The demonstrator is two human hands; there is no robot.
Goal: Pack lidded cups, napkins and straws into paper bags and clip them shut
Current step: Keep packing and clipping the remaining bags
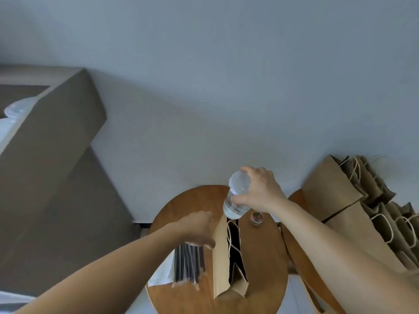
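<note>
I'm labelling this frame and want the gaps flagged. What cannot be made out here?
Head view:
1. Paper bag: interior dark, contents unknown.
2. Left hand: fingertips hidden behind the bag's edge, grip unclear.
3. Small tub: contents too small and blurred.
4. Napkins: mostly covered by straws.
5. Lidded cup: partly covered by the right hand.
</note>
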